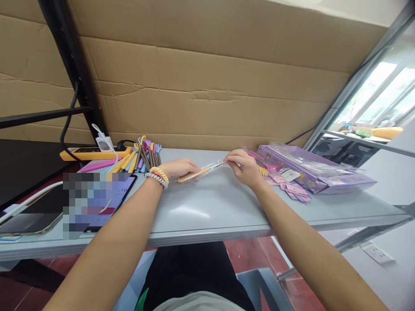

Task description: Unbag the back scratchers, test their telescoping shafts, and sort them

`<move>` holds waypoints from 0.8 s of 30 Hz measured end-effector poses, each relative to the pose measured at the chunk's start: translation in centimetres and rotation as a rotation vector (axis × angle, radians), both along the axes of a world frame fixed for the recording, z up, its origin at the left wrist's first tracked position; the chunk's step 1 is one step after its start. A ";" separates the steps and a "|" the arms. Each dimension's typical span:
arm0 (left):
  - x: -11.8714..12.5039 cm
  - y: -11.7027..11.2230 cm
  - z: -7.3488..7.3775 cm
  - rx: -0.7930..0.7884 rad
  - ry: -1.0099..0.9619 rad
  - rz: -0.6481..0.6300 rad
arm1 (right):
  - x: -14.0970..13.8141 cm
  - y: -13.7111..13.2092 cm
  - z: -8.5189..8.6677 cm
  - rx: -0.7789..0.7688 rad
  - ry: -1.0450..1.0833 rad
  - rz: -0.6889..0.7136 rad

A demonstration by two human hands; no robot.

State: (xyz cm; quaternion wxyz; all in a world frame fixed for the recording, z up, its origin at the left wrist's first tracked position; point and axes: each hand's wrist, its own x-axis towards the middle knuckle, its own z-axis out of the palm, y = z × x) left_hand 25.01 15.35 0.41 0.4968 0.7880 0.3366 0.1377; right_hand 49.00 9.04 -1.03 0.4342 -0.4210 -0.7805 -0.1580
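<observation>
My left hand (181, 167), with bead bracelets at its wrist, is closed on a slim yellow stick (192, 176) inside a clear plastic sleeve (214, 165). At the sleeve's other end, the fingers of my right hand (242, 167) pinch it. The sleeve lies stretched between both hands, just over the grey tabletop (207, 207). Left of my left hand is a bundle of coloured sticks with claw-shaped ends (147, 153). Close to my right hand lie pink printed cards (293, 190) and a yellow claw-shaped end (263, 171).
A purple box (311, 166) with clear plastic on it stands at the right. On the left are a lit phone (119, 194), a dark phone (39, 211), a yellow power strip (87, 153) and a white charger (104, 141) with cable. Cardboard (207, 77) walls the back.
</observation>
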 end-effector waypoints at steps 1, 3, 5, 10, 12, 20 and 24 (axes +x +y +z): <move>-0.1 -0.2 0.1 -0.117 -0.029 -0.072 | 0.0 0.0 0.1 0.029 0.006 0.001; 0.0 -0.6 0.2 -0.279 -0.104 -0.153 | 0.0 0.0 0.2 0.074 0.014 -0.040; 0.4 -0.9 0.2 -0.339 -0.181 -0.145 | -0.1 0.0 0.3 0.093 0.033 -0.148; 1.8 -0.8 -0.3 -0.283 -0.352 0.168 | -1.0 -0.1 0.3 0.069 0.109 -0.342; 2.2 -0.6 -0.5 -0.269 -0.433 0.311 | -1.8 -0.2 0.0 -0.004 0.101 -0.212; 2.8 0.1 -1.0 -0.252 -0.695 0.605 | -3.6 0.0 -1.3 -0.192 -0.002 0.101; 3.3 -0.2 -1.1 -0.273 -0.715 0.599 | -3.3 0.5 -1.8 -0.169 0.007 -0.036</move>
